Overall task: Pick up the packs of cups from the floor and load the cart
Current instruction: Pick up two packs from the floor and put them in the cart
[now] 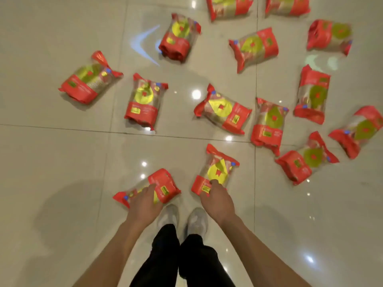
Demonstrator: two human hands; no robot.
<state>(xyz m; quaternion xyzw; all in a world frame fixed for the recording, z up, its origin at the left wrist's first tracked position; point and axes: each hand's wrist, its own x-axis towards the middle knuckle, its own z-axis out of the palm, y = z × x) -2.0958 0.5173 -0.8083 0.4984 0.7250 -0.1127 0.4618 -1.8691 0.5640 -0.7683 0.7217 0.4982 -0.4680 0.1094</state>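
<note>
Packs of cups strewn across glossy tiled floor (62, 154), red-and-clear wrappers with yellow discs, most lying well apart from each other ahead and to the right. Two nearest packs just in front of the shoes (182, 219), one under each hand. Left hand (145, 204) down on the left pack (163, 186), fingers curled over its clear middle, apparently closing on it though how firmly is hard to tell through motion blur. Left pack lying slantwise, long axis running from lower left to upper right, red end up toward the right, twisted tail toward the lower left. Right hand (215, 200) down on the right pack (217, 170), fingertips pressed at its near red end beside the yellow label, thumb side hidden, so full wrap of the grip not confirmed. Right pack's long axis pointing nearly straight away from the body, leaning slightly right, crimped tail at the far end. Each pack directly beyond its own hand, no crossing of arms needed. Likely step in hand: taking both near packs at once. Right grip sits at one end rather than mid-length, so far end may droop on lifting; slick wrapper may slip. Cart not in view; task judged barely begun, with well over a dozen packs left on the floor.
</note>
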